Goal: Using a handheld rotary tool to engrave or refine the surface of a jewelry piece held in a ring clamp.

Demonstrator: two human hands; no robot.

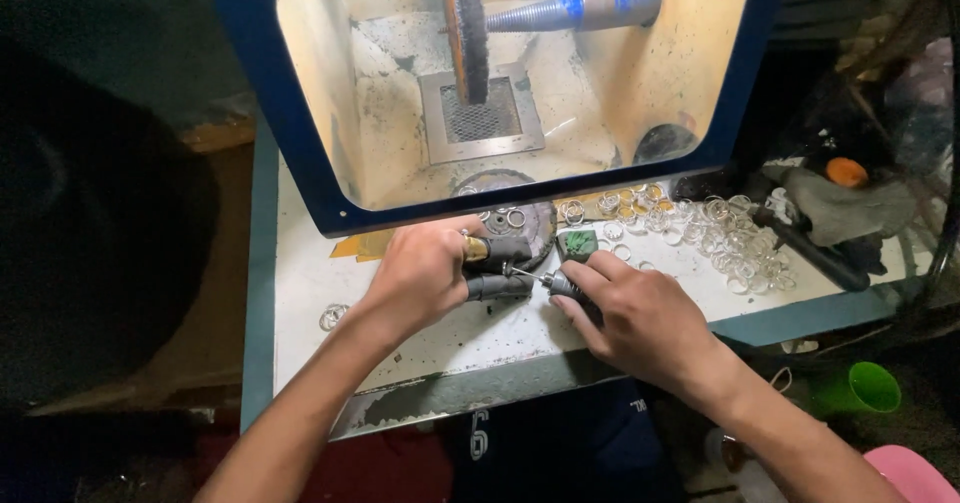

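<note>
Both forearms reach up from the bottom edge onto a pale, dusty surface point(400, 333) with a blue-grey rim. On the left, the left hand point(425, 273) is clenched around two dark grey tool handles point(500, 285), one above the other, the upper with a brass-coloured collar beside the thumb. Facing it, the right hand point(640, 318) is closed around a small dark tool point(562, 284), whose thin metal tip points left and meets the end of the lower handle between the two hands. Just behind the hands lies a round dark disc point(530, 225) with a few metal rings on it, and next to it a small green block point(577, 242). Further right, a loose heap of shiny metal rings point(715, 233) spreads over the surface, touching a black rod-shaped tool point(810, 248) and a grey cloth point(845, 208); one more ring point(333, 315) lies alone near the left edge. Behind everything stands a blue-framed polishing box point(300, 143) with cream walls, a buffing wheel point(466, 28) on a tapered spindle point(575, 11) and a metal grate point(480, 113) in its floor. Down at the lower right, below the surface, sit a green cup point(868, 388) and something pink point(910, 473).
</note>
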